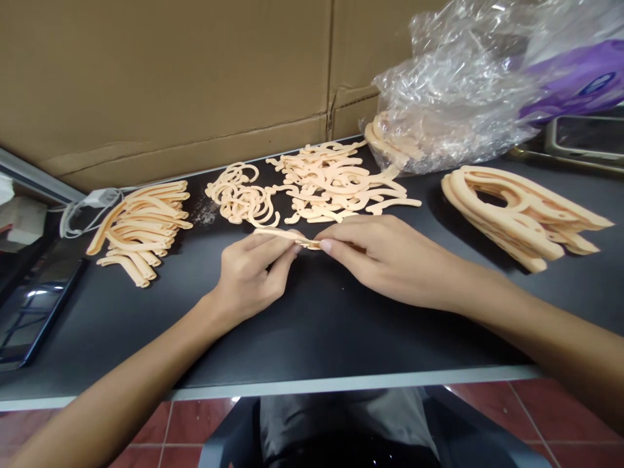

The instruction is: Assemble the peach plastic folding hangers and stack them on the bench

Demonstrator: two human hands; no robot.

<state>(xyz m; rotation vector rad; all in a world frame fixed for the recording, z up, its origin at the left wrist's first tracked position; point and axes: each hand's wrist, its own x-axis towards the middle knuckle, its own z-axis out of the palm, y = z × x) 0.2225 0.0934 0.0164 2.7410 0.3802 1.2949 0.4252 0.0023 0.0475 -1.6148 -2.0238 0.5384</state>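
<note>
Between my two hands is a thin, pale cream foam-like strip [275, 233], held above the dark table. My left hand [256, 270] is closed, pinching the strip with thumb and fingers. From the other side my right hand [385, 257] pinches its right end, thumb tip against it. Just beyond my hands lie a pile of curly cream pieces [238, 195] and a larger pile of wavy cream pieces [336, 179]. Further left is a stack of long, slightly bent cream strips [141, 224].
Thick cream foam pieces with cut-outs [521, 208] lie at the right. Behind them sit a clear plastic bag [453, 97] with cream pieces inside and a purple packet [580, 78]. A white cable [82, 221] and a dark phone-like slab [39, 312] are at the left. Cardboard [170, 78] stands behind.
</note>
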